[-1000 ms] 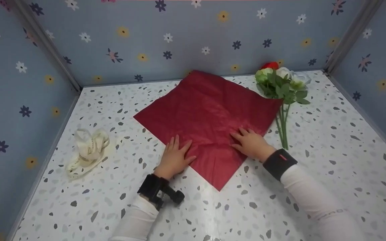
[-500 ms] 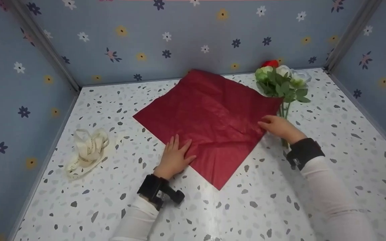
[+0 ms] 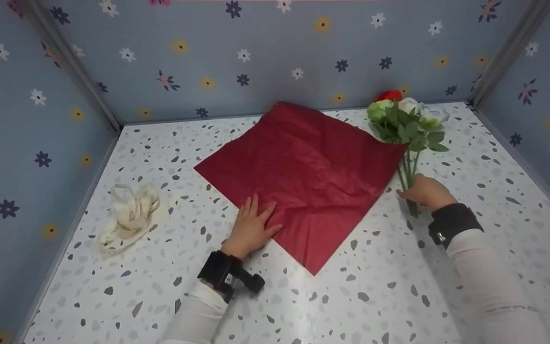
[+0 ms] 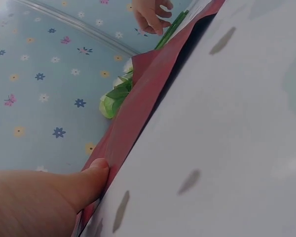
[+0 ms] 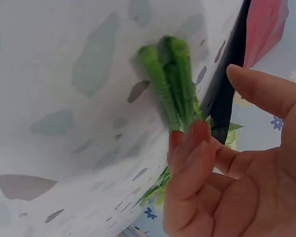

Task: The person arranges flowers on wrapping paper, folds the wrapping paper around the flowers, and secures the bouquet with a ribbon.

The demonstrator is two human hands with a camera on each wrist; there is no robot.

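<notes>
Hands divide their attention here. The right hand (image 3: 428,192) has just left the red paper (image 3: 299,165) and is now at the green stems (image 3: 413,208), fingers bent against them and thumb spread away; whether it has a real grip, I can't tell. The left hand (image 3: 248,233) keeps its place, fingers straight and flat on the sheet's near left edge. As I read it, one hand steadies the paper while the other turns to the flowers (image 3: 406,126).

The sheet lies spread and slightly creased on the worktop (image 3: 346,310), one corner toward the person, its right corner crossing in front of the stems. It isn't folded round anything: the bouquet lies beside it, red, green, white and pale blue blooms near the back panel (image 3: 265,62). Over on the left, a cream ribbon (image 3: 132,217) sits loosely heaped, well apart from both hands.
</notes>
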